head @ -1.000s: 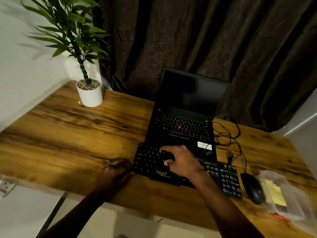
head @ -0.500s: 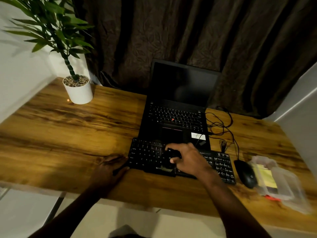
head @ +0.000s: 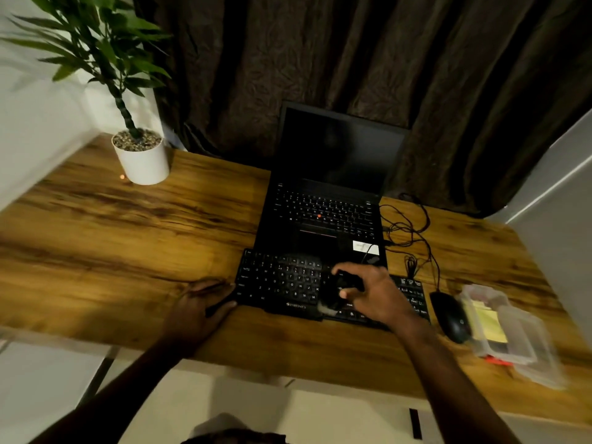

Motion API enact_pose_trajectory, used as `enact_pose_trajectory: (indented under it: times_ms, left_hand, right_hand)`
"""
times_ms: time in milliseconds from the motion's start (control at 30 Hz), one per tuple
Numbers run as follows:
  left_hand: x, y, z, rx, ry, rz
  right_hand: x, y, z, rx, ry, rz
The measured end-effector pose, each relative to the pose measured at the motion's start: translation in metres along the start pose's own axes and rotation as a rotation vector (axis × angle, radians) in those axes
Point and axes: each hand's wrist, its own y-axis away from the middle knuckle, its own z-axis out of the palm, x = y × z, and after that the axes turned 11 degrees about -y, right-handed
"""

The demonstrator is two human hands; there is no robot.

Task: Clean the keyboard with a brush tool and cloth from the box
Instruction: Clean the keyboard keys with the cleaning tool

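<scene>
The right hand (head: 378,299) is sliding the dark brush tool (head: 334,294) rightwards along the keyboard (head: 282,283), from left of centre a second ago to about the middle now; more of the keyboard's left half is coming into view beside the hand, and the hand is drawing nearer the number pad end

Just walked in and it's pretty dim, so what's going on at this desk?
A person is cleaning the black keyboard in front of the laptop. Their right hand grips a dark brush tool over the middle keys, while the left hand rests against the keyboard's left end. The clear box sits to the right, beside the mouse.
</scene>
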Motion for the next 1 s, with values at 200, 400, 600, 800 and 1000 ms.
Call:
enact_pose_trajectory:
  times_ms: [200, 400, 600, 800, 1000]
  left_hand:
    - [0.001, 0.002, -0.001, -0.006, 0.005, 0.0]
    - [0.003, 0.001, -0.003, 0.009, -0.06, 0.039]
    - [0.006, 0.0, -0.006, -0.02, -0.057, 0.044]
    - [0.005, 0.002, -0.005, -0.025, -0.056, 0.03]
    - [0.006, 0.002, -0.005, -0.047, -0.082, 0.068]
  right_hand:
    - [0.014, 0.007, 0.003, 0.049, 0.047, 0.035]
    - [0.02, 0.012, -0.003, 0.104, 0.043, 0.035]
    - [0.04, 0.022, -0.025, 0.21, 0.08, 0.058]
    - [0.028, 0.019, 0.001, 0.133, 0.028, -0.019]
    - [0.03, 0.013, -0.011, 0.231, 0.022, -0.019]
